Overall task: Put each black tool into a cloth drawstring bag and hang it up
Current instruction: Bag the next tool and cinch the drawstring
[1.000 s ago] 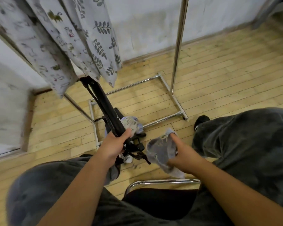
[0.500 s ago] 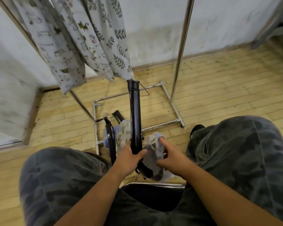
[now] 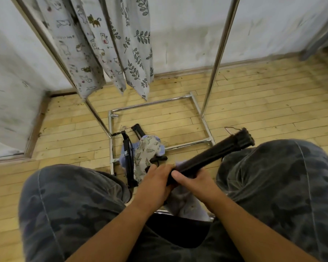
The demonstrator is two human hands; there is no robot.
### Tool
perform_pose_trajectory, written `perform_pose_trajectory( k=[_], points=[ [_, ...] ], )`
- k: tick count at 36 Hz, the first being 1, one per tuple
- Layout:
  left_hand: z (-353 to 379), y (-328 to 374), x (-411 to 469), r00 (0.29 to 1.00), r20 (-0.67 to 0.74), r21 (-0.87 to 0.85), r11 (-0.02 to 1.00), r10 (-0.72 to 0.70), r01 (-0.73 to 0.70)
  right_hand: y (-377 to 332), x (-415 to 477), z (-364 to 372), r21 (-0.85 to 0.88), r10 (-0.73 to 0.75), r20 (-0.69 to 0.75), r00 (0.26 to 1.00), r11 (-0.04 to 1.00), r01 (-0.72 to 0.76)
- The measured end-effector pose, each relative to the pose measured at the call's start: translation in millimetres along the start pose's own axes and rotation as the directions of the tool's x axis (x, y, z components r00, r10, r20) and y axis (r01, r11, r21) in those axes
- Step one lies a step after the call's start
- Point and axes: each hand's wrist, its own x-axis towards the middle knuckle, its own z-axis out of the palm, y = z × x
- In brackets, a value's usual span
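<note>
Swung from upright to slant right over right knee [image 3: 273, 167], black tool [image 3: 212, 155] is gripped at near end by left hand [image 3: 155, 186] and right hand [image 3: 197, 186], fingers [image 3: 156, 170] curled; cloth bag [image 3: 186, 202] bunched beneath. Bagging step judged underway; bag mouth needs opening next.

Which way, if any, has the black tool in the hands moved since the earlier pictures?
Yes. The black tool has swung rightward: its far end, earlier left of the rack's right pole, now lies right of it.

Far tip of black tool [image 3: 208, 156] blurred; hanging bags [image 3: 102, 53] cut off at top edge
</note>
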Motion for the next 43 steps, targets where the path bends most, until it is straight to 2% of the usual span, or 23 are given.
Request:
perform_pose_trajectory(
  k=[3, 7, 10, 12, 17, 21, 25, 28, 32, 40, 43],
  points=[
    [-2.4, 2.5, 2.3, 0.999, -0.019, 0.090, 0.995, 0.046, -0.044, -1.9, -1.2, 0.0, 0.110, 0.052, -0.068, 0.996, 0.993, -0.044],
    [-1.3, -0.3, 5.4, 0.998, -0.048, 0.063, 0.997, 0.049, -0.045, 2.5, 4.5, -2.2, 0.171, 0.090, -0.194, 0.977, 0.984, -0.056],
    [-1.0, -6.5, 9.3, 0.991, -0.112, -0.051, 0.996, -0.074, 0.068, 2.6, 8.5, -7.7, 0.239, 0.132, -0.265, 0.955, 0.969, -0.067],
    [-1.6, -9.8, 9.8, 0.978, -0.131, -0.149, 0.978, -0.163, 0.144, 4.8, 10.7, -11.6, 0.321, 0.188, -0.260, 0.947, 0.942, -0.098],
    [-5.5, -3.5, 8.6, 0.954, -0.223, -0.329, 0.937, -0.199, 0.119, 6.7, 10.5, -13.7, 0.426, 0.226, -0.262, 0.938, 0.899, -0.098],
    [-7.1, -12.9, 11.4, 0.935, -0.044, -0.529, 0.802, -0.352, 0.277, 4.8, 9.9, -18.3, 0.494, 0.208, -0.227, 0.951, 0.866, -0.072],
    [-14.7, -10.6, 16.1, 0.847, 0.245, -0.689, 0.530, -0.471, 0.494, 1.7, 7.8, -19.1, 0.502, 0.188, -0.189, 0.964, 0.862, -0.070],
    [-15.6, -10.7, 17.1, 0.818, 0.337, -0.739, 0.407, -0.466, 0.537, -0.9, 7.3, -19.3, 0.528, 0.196, -0.170, 0.966, 0.846, -0.079],
    [-14.4, -13.8, 16.2, 0.815, 0.400, -0.830, 0.210, -0.420, 0.516, -4.4, 6.4, -20.6, 0.547, 0.154, -0.160, 0.975, 0.836, -0.042],
    [-23.1, -13.6, 13.7, 0.836, 0.399, -0.882, 0.091, -0.376, 0.462, -6.9, 5.4, -20.8, 0.567, 0.109, -0.124, 0.986, 0.824, -0.020],
    [-19.0, -16.0, 13.1, 0.823, 0.418, -0.871, 0.089, -0.385, 0.484, -7.3, 4.2, -21.6, 0.573, 0.100, -0.107, 0.989, 0.819, -0.021]
  ],
)
